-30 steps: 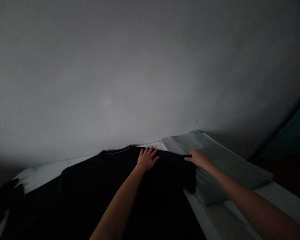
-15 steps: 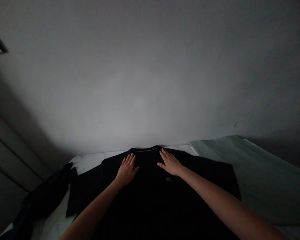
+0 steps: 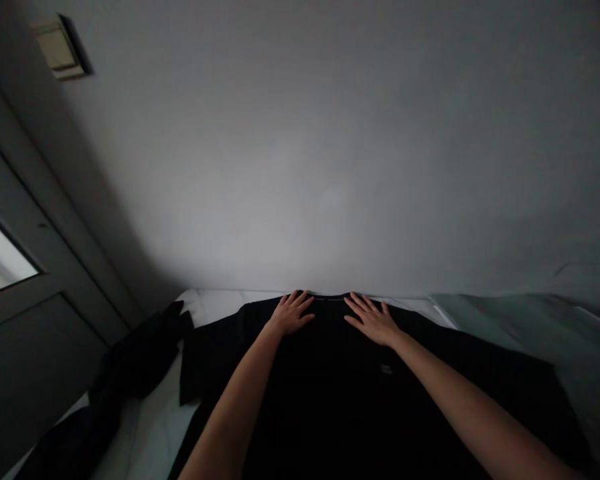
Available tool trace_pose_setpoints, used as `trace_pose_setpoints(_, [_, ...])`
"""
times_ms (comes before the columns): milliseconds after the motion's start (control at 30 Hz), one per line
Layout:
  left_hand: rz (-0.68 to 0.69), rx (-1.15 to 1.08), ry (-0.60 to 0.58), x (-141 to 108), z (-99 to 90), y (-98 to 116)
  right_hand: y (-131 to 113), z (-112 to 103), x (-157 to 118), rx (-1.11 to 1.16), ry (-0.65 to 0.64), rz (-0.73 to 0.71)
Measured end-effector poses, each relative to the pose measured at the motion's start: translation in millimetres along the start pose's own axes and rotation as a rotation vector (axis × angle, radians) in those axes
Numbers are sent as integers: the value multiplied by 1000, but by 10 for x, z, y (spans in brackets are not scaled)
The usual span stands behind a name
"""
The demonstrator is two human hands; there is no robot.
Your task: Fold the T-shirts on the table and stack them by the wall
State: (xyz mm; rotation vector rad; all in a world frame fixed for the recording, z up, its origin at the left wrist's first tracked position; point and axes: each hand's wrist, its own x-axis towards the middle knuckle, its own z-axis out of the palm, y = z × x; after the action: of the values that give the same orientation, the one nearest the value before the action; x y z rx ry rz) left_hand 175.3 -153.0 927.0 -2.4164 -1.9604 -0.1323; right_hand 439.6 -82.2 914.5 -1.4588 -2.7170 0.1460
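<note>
A black short-sleeved shirt (image 3: 340,400) lies spread out with its collar toward the wall and a small pale print on the chest. My left hand (image 3: 292,315) rests flat on it, just left of the collar, fingers spread. On the other side of the collar, my right hand (image 3: 373,320) also lies flat with its fingers apart. Neither hand holds anything.
The shirt lies on a pale sheet (image 3: 155,427) against a grey wall (image 3: 320,160). Dark crumpled clothing (image 3: 140,357) is at the left, near a door (image 3: 25,333). A grey-green cloth (image 3: 520,323) is at the right. A wall fixture (image 3: 57,47) shows upper left.
The view has turned left, bringing more of the door and wall fixture into sight. Both hands now lie nearer the shirt's top edge, still spread flat.
</note>
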Motion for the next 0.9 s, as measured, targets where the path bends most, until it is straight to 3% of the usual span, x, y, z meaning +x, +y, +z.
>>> trace_pose_setpoints(100, [-38,-30,-43,-91,-65,8,-45,-57,21,-21,-86,44])
trace_pose_setpoints(200, [-134,-23,9,-353,-159,-121,-280,-119,20,-55,-4,25])
trace_pose_setpoints(300, [-193,38,43,-751,-214,-380,-754,-99,32,-14,113,-187])
trace_pose_setpoints(367, [-224,51,-15,-1001,-220,-554,-1140,-50,71,47,65,-307])
trace_pose_setpoints(433, [-270,41,-51,-1179,-204,-679,-1499,2,138,99,9,-342])
trace_pose_setpoints(533, [-301,29,-4,-1286,-152,-759,-1850,55,281,128,-12,-295])
trace_pose_setpoints(633, [-312,34,54,-1288,-107,-762,-1931,73,433,118,-8,-247])
trace_pose_setpoints(900, [-333,2,103,-1292,-97,-756,-1731,68,636,68,43,-267])
